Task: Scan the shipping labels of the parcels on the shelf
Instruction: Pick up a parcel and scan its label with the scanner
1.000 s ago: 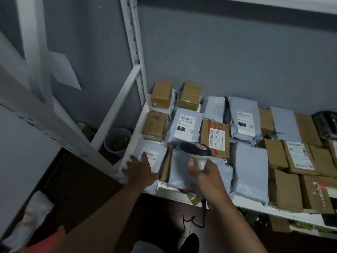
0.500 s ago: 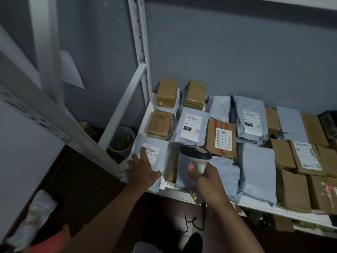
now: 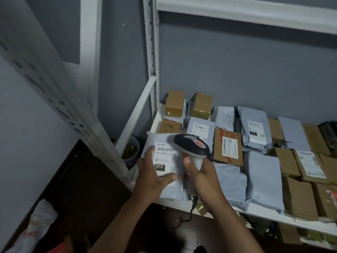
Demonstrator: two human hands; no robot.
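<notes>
Presently, item one: grey mailer parcel (image 3: 164,141), raised off the front left corner of the shelf (image 3: 259,211), face tilted up toward the wearer. Its long axis runs front to back, near edge low, far edge high. Shipping label (image 3: 165,157) sits on the upper face, barcode along its far edge, bars reading left to right; a black "010" block lies below.

Item two: left hand (image 3: 153,178), gripping the parcel at its near left edge, thumb laid across the lower label, fingers spread along the left side.

Item three: right hand (image 3: 202,175), fingers wrapped round the handle of the barcode scanner (image 3: 193,146). The scanner head hangs just right of the label and partly over the parcel, with a red light on top; its cord drops below the shelf edge.

Judgement: the barcode lies just left of the scanner head, so the right hand is nearer. A small leftward turn of the head should bring the barcode under it.

Remaining stock: grey mailers and brown cartons in rows across the shelf.
</notes>
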